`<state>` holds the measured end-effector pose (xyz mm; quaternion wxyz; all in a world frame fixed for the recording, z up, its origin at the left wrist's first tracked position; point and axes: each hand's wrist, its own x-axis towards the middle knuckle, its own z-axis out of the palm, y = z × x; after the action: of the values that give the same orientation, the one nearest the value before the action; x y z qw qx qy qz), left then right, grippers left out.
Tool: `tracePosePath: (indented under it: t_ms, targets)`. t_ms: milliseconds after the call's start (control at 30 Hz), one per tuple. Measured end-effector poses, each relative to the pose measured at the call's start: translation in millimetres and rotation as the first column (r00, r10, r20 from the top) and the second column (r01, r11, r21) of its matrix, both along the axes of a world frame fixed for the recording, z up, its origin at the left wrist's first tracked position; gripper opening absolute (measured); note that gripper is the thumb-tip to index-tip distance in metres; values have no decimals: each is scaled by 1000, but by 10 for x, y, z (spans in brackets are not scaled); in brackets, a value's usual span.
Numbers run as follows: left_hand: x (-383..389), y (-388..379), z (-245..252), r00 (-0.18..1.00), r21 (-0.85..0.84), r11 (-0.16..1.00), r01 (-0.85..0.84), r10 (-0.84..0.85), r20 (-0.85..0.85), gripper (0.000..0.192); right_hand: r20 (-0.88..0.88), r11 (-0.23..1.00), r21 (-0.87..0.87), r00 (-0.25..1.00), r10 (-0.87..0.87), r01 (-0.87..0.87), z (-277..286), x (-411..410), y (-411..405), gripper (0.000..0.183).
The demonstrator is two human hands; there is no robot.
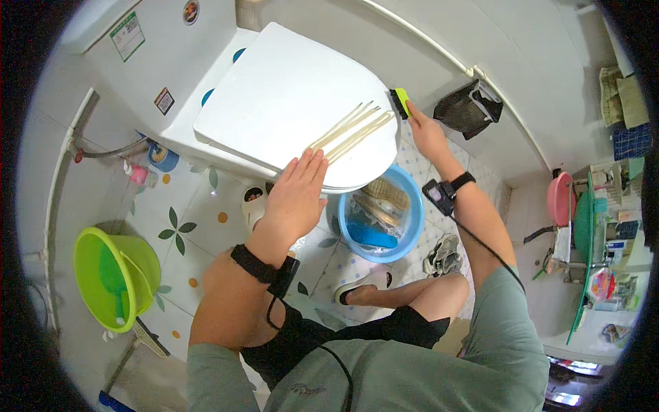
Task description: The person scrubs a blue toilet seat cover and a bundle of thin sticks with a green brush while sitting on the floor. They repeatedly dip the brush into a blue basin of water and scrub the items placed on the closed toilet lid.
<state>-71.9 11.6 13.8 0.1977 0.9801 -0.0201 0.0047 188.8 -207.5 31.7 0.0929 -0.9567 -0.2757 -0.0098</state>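
Cream shoelaces (352, 129) lie in a folded bundle on the closed white toilet lid (288, 92), their dark tips pointing away from me. My left hand (293, 201) rests flat with its fingertips on the near end of the bundle, hiding that end. In my right hand (427, 134) is a yellow-green scrubbing brush (399, 103), its black bristles facing the lid's rounded front edge. Below that edge, a light blue basin (418, 221) on the floor contains cloudy water, what looks like a beige shoe (388, 194) and a blue object (370, 235).
A green bucket (146, 268) with a green scoop (113, 278) stands at left. Near the toilet's base are a pink bottle (138, 174) and a blue brush holder (163, 157). Grey sneakers (444, 255) sit right of the basin. A black bag (468, 109) hangs by the wall.
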Motion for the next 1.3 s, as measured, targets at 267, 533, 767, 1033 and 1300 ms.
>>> tracePosePath:
  t_ms: [267, 533, 767, 1033, 1300]
  targets:
    - [28, 95, -32, 984, 105, 989, -107, 90, 156, 65, -153, 964, 239, 985, -84, 119, -254, -438, -144, 46]
    - [117, 37, -129, 940, 29, 990, -140, 124, 318, 29, -233, 916, 347, 964, -124, 202, -168, -587, -447, 47]
    - [127, 55, -103, 915, 54, 988, -143, 111, 388, 22, -278, 918, 354, 957, -77, 177, -126, -983, -485, 47]
    - [106, 5, 153, 939, -46, 994, -104, 113, 325, 15, -182, 898, 421, 982, -57, 131, -201, -1180, -709, 49]
    - [237, -118, 796, 984, 48, 994, -95, 87, 159, 11, -239, 846, 508, 970, -43, 163, -633, -1796, -1175, 50]
